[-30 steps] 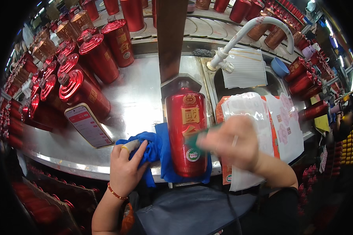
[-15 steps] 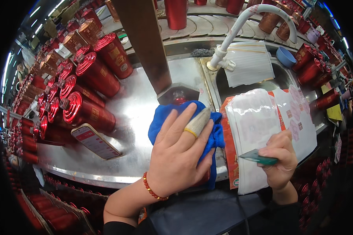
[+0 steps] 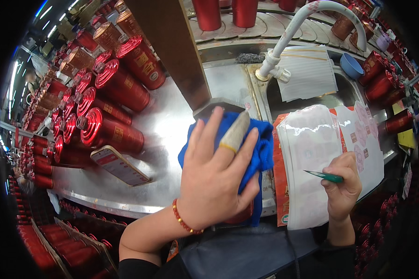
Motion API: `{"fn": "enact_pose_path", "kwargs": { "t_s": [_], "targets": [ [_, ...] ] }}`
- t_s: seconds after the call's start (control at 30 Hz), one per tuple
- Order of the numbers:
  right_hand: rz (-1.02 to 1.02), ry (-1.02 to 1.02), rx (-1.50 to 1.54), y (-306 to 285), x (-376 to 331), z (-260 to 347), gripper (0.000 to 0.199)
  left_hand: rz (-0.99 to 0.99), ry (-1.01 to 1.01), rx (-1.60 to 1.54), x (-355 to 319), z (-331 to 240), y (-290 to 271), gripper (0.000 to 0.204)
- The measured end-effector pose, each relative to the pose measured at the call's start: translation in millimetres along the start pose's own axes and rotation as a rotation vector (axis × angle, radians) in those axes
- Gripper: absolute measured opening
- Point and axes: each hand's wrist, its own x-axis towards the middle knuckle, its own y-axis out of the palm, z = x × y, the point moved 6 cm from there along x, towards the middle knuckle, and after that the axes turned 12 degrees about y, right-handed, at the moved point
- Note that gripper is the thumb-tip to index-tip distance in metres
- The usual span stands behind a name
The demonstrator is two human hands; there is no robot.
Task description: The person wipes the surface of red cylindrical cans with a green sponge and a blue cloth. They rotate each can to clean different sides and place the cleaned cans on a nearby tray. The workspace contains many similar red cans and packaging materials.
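Observation:
My left hand (image 3: 214, 172) lies with fingers spread on a crumpled blue cloth (image 3: 263, 146) over the metal counter. One of its fingers wears a pale fabric finger cover (image 3: 236, 132), and a beaded bracelet (image 3: 184, 219) circles the wrist. Something red shows below the cloth near the counter's front edge; most of it is hidden. In my right hand (image 3: 343, 186) a small, flat green scraper (image 3: 329, 176) is pinched, its pointed tip toward the left. It is held over a stack of white label sheets (image 3: 307, 149).
Red bottles (image 3: 118, 132) crowd the counter's left side, with a phone (image 3: 121, 166) propped against them. A brown post (image 3: 177, 51) rises behind the cloth. Back right, a white faucet (image 3: 277, 49) curves over a sink holding papers (image 3: 307, 72) and a blue bowl (image 3: 351, 66). Beyond runs a conveyor (image 3: 274, 31).
The scraper has turned and now appears narrower, nearly edge-on. My left hand and the cloth have shifted slightly. Another red bottle shows on the conveyor, and the whole view has shifted a little.

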Motion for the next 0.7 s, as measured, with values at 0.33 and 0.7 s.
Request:
{"fn": "enact_pose_path", "kwargs": {
  "t_s": [0.33,0.7],
  "targets": [
    [-0.001,0.058,0.079,5.7,-3.9,-8.2,0.023,0.033,0.382,-0.330,-26.1,-19.7,2.7,0.041],
    [0.168,0.156,0.162,36.9,8.5,3.9,0.025,-0.314,0.059,-0.600,-72.7,21.9,-15.0,0.032]
  ]
}}
